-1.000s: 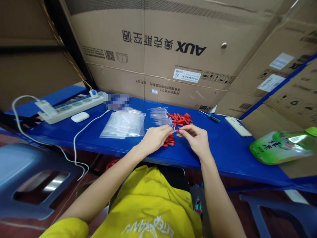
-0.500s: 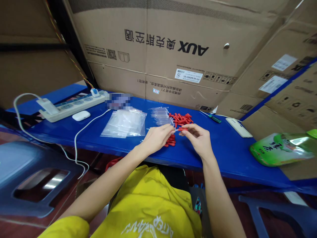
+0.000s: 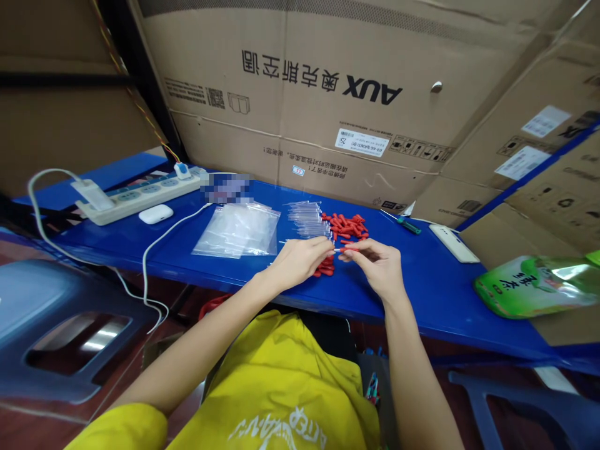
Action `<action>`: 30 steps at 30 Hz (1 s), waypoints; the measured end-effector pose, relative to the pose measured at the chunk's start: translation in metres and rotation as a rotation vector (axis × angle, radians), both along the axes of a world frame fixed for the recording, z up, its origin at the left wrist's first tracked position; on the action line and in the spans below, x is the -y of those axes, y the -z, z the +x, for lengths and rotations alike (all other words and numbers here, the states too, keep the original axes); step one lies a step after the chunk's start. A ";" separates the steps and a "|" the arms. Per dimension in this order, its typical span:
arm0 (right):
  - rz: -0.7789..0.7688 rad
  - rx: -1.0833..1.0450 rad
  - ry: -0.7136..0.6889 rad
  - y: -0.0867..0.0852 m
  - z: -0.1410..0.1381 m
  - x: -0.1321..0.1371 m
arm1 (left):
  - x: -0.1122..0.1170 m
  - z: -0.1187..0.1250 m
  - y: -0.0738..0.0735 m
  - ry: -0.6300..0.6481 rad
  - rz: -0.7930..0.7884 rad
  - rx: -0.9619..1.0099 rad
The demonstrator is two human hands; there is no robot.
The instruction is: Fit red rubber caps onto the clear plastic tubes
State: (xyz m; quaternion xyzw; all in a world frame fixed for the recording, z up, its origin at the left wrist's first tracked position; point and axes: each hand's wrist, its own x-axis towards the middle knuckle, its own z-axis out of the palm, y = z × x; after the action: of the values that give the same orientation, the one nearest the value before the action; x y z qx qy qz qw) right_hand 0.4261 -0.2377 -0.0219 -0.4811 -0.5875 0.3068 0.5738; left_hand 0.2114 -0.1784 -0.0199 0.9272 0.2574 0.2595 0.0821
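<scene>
My left hand (image 3: 300, 261) pinches a thin clear tube whose tip points right. My right hand (image 3: 377, 265) pinches a small red cap (image 3: 349, 250) at that tip, so the two hands meet over the blue table (image 3: 422, 281). A pile of red caps (image 3: 347, 226) lies just beyond my hands. A bundle of clear tubes (image 3: 307, 220) lies to its left. A few red-capped pieces (image 3: 325, 269) rest under my left fingers.
Clear plastic bags (image 3: 238, 230) lie left of the tubes. Farther left are a white power strip (image 3: 140, 195), an earbud case (image 3: 155, 214) and a white cable (image 3: 159, 247). A white phone (image 3: 452, 242), a green-handled tool (image 3: 407, 225) and a green packet (image 3: 534, 284) lie right. Cardboard boxes (image 3: 328, 100) stand behind.
My hands stay together at the same spot; the red cap sits against the tube's tip throughout. The view has shifted slightly.
</scene>
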 end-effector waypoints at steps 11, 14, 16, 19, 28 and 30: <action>-0.031 -0.027 -0.045 0.002 0.001 -0.002 | -0.003 -0.001 0.004 0.011 0.076 0.041; -0.046 -0.024 -0.043 0.000 0.001 -0.002 | -0.002 -0.001 0.005 -0.021 0.103 0.089; -0.050 -0.019 -0.037 -0.002 0.001 -0.002 | -0.002 -0.001 0.006 -0.046 0.106 0.127; -0.048 -0.029 -0.035 -0.002 0.004 -0.002 | -0.003 -0.002 0.006 -0.072 0.094 0.141; -0.022 -0.028 0.014 -0.005 0.004 -0.001 | -0.002 -0.001 0.003 -0.061 0.021 0.048; -0.017 -0.022 0.010 -0.006 0.003 -0.001 | -0.003 -0.001 0.003 -0.062 0.018 0.026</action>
State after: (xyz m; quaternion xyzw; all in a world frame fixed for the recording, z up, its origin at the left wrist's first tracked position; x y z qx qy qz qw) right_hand 0.4295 -0.2365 -0.0163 -0.4856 -0.5759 0.3143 0.5777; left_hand 0.2105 -0.1758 -0.0226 0.9159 0.2827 0.2764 0.0689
